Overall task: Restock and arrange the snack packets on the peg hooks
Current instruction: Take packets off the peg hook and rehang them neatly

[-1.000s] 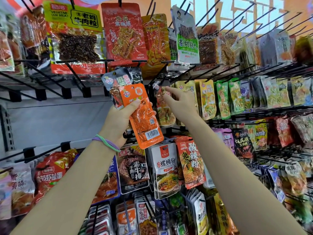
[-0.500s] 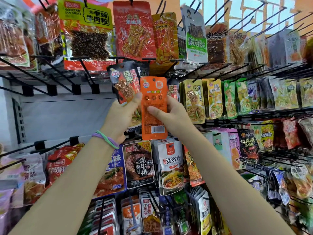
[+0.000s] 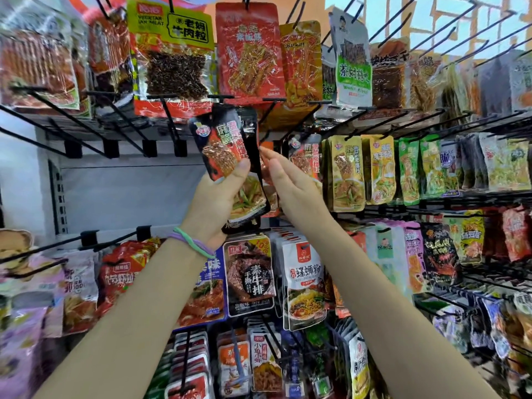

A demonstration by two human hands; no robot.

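Left hand (image 3: 214, 203) grips black packets (image 3: 230, 165) below the peg row, thumb across the front; right hand (image 3: 290, 182), fingers straight, presses the orange packet (image 3: 266, 168) behind them; packets look light, floppy, slick, best pinched near the top hole.

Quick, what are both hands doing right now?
Left hand: holding the black snack packets.
Right hand: open, fingers straight, holding nothing.
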